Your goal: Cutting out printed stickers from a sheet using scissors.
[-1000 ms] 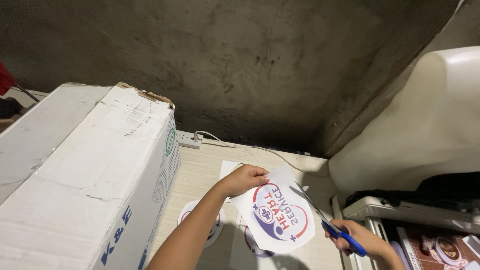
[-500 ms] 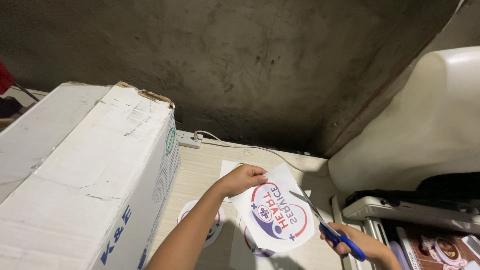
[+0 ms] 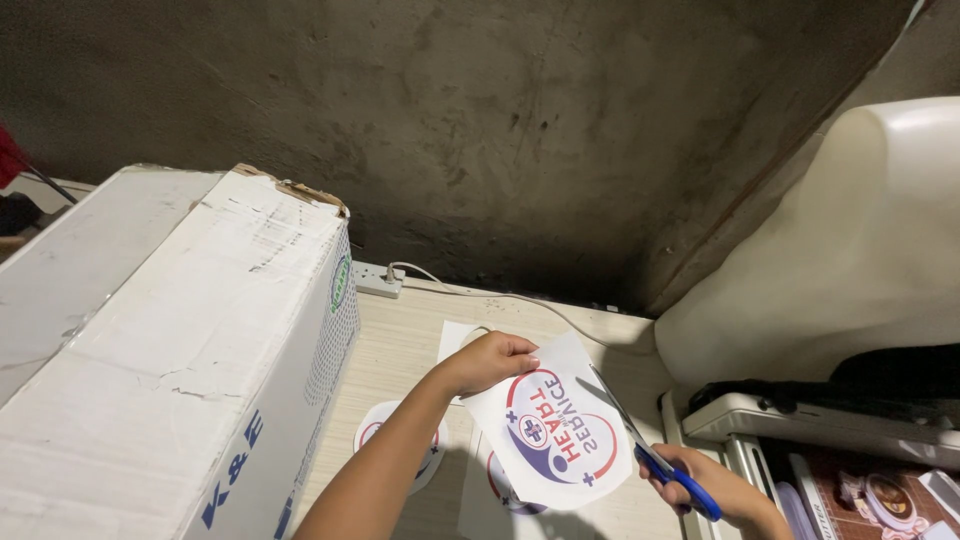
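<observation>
My left hand [image 3: 490, 360] pinches the top left edge of a white paper sheet [image 3: 555, 430] printed with a round red and blue emblem, holding it up above the table. My right hand [image 3: 715, 490] grips blue-handled scissors [image 3: 650, 450], whose blades reach up along the sheet's right edge. Under the sheet lie other cut round emblems [image 3: 375, 435] and a printed sheet [image 3: 500, 485] on the light wooden table [image 3: 400, 345].
A large white cardboard box [image 3: 170, 350] fills the left side. A white power strip [image 3: 378, 283] with a cable lies by the dark concrete wall. A cream rounded cover [image 3: 840, 240] and a printer-like machine [image 3: 800, 420] stand at the right.
The scissors and my right hand shifted slightly down and right along the sheet's edge. The left hand and sheet stayed almost still.
</observation>
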